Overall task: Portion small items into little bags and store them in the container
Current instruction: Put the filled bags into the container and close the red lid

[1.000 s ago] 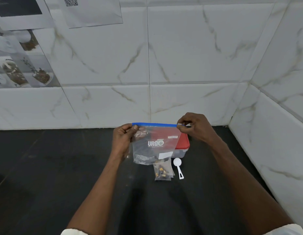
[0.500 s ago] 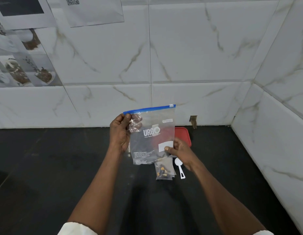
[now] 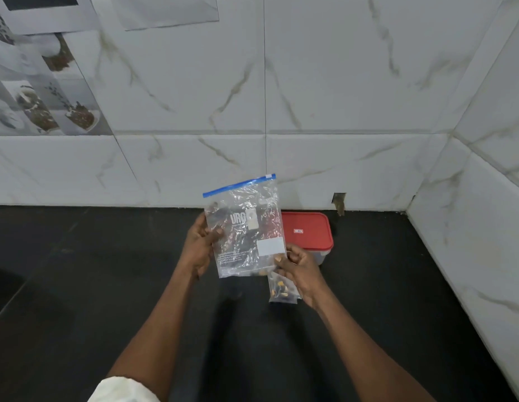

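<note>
White marble-veined wall tiles (image 3: 354,82) are seen meeting in a corner at the right, above a black counter (image 3: 78,285). Printed sheets (image 3: 49,82) are fixed to the wall at the upper left. They are cut off by the frame edge, and their pictures are too blurred to be read.

A clear zip bag (image 3: 246,227) with a blue sealing strip along its top is held upright and slightly tilted above the counter. White lettering on it is broken up by glare and creases, so only "URG" can be made out. Its left edge is gripped by the left hand (image 3: 201,248), with the thumb on the front and the fingers hidden behind the plastic. Its lower right corner is pinched by the right hand (image 3: 296,266), whose fingers are curled.

Little bags (image 3: 281,291) of small yellow and dark pieces lie on the counter just below the zip bag, partly covered by the right hand. How many are stacked, and whether the hand touches them, cannot be told. A red-lidded container (image 3: 306,230) stands by the wall behind the zip bag. Its left side is hidden by the bag, and its clear body is mostly hidden by the right hand. A white sleeve (image 3: 122,391) is cut off at the bottom edge.
</note>
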